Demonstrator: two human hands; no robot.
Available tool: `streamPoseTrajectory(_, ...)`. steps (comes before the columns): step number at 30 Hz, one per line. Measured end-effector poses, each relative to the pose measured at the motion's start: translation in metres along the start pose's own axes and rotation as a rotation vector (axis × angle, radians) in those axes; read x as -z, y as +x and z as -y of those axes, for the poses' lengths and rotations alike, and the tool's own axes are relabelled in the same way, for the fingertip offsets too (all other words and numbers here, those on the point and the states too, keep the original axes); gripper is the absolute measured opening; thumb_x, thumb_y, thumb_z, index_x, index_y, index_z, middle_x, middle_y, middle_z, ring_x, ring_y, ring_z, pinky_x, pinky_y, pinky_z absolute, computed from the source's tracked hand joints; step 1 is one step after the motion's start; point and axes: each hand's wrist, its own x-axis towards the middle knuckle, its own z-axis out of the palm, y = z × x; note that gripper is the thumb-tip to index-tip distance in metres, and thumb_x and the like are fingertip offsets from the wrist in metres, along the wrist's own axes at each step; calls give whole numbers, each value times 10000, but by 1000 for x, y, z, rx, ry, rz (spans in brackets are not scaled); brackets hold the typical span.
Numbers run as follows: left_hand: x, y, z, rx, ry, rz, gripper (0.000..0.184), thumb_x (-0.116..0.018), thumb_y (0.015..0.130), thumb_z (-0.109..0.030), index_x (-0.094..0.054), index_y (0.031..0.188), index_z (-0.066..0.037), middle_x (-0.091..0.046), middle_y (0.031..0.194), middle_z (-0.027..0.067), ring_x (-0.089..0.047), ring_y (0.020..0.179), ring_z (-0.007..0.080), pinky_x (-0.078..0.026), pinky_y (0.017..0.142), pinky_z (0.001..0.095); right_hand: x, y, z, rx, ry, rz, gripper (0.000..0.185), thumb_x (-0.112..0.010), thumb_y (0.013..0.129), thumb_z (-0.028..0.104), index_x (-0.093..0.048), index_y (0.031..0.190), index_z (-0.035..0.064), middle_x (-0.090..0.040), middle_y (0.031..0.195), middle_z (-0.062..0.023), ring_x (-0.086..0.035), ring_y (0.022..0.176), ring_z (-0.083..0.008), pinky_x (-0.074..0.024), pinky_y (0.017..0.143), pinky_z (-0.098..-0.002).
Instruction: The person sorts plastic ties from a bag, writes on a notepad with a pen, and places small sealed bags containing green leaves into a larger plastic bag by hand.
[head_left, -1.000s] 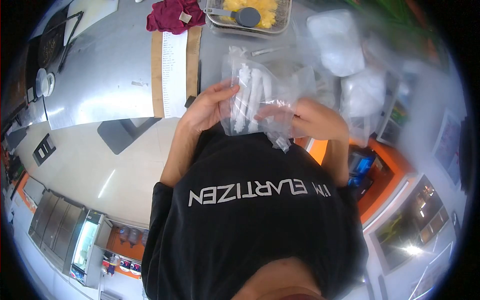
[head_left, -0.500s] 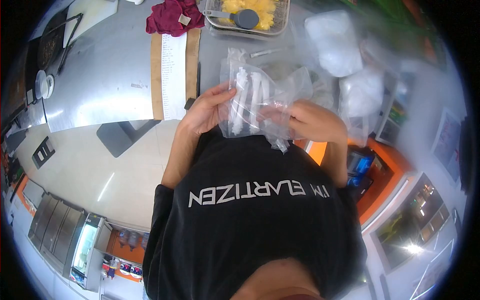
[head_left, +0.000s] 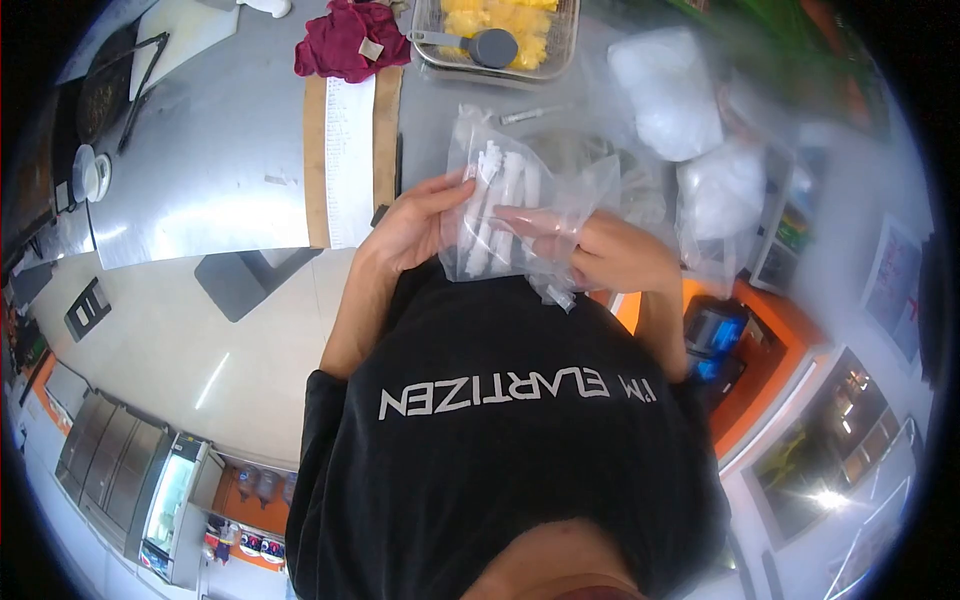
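A clear plastic bag (head_left: pixel 548 190) is held up in front of my chest, above the edge of the metal table. Several long, white, crinkled strips (head_left: pixel 487 205) stand side by side inside it. My left hand (head_left: pixel 415 225) grips the bag's left side, thumb on the front. From the right, my right hand (head_left: pixel 620 252) is at the bag's gathered end; its fingers show blurred through the plastic, by the strips. Whether those fingers pinch a strip or only the plastic is hard to see. The bag's crumpled lower corner hangs against my black shirt (head_left: pixel 520 400).
On the metal table (head_left: pixel 220 150) lie a paper list (head_left: pixel 348 160) on brown board, a maroon cloth (head_left: pixel 350 42) and a glass tray (head_left: pixel 572 40) of yellow food with a grey measuring cup (head_left: pixel 492 47). White-filled plastic bags (head_left: pixel 665 90) stand at right.
My right hand has moved slightly left, its fingers reaching farther across the strips behind the plastic. My left hand keeps its hold on the bag. The view has shifted slightly.
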Motion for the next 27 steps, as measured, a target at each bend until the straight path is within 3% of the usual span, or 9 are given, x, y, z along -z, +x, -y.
streamPoseTrajectory(1,3,1,0,1,3,3,423,-537,1060,-184,-480,1401,61,-627,1304,126,-654,1174,229,-559,979,363,3,0,3,-67,-9,50,301,-514,1031,174,-569,1323,126,-684,909,-134,-633,661,-209,-495,628,-339)
streamPoseTrajectory(3,8,2,1,7,14,11,412,-541,1060,-178,-497,1398,54,-632,1306,122,-652,1181,223,-552,993,367,2,0,2,-73,-25,31,373,-511,1018,124,-532,1388,168,-702,971,-119,-636,675,-186,-502,640,-323)
streamPoseTrajectory(6,10,2,1,13,29,19,384,-544,1062,-158,-531,1395,33,-645,1304,109,-649,1192,209,-540,1014,371,-20,1,-24,108,-50,-176,147,-542,967,183,-604,1013,57,-653,789,-175,-626,700,-317,-478,696,-434)
streamPoseTrajectory(9,11,-1,1,1,42,43,365,-580,1045,-136,-564,1373,23,-656,1286,88,-653,1174,196,-540,1005,355,-25,-5,-29,173,-38,-244,270,-562,911,194,-652,773,-19,-625,678,-216,-626,724,-407,-469,730,-508)
streamPoseTrajectory(12,17,-2,3,-30,116,94,336,-645,1009,-112,-623,1320,12,-680,1237,64,-657,1131,168,-536,983,330,-10,-18,6,73,15,-118,197,-559,863,134,-652,793,-25,-634,705,-229,-642,744,-415,-486,716,-501)
streamPoseTrajectory(17,-1,-12,4,-175,361,61,243,-724,958,-114,-731,1170,5,-727,1100,34,-648,1026,114,-515,912,286,-21,-20,0,179,-105,-180,173,-563,850,106,-660,794,-26,-626,742,-249,-648,754,-428,-507,693,-486)
streamPoseTrajectory(23,-2,-12,8,-249,358,39,237,-737,945,-106,-740,1153,10,-730,1074,23,-640,981,101,-506,887,270,-20,-23,8,242,-115,-240,164,-573,849,100,-668,789,-20,-644,803,-253,-647,809,-434,-505,739,-489)
streamPoseTrajectory(27,3,-11,9,-181,272,-3,242,-737,945,-93,-735,1162,14,-730,1070,35,-649,976,110,-511,884,266,-20,-21,9,259,-148,-268,147,-579,850,90,-673,819,-20,-651,834,-257,-643,853,-442,-501,774,-491)
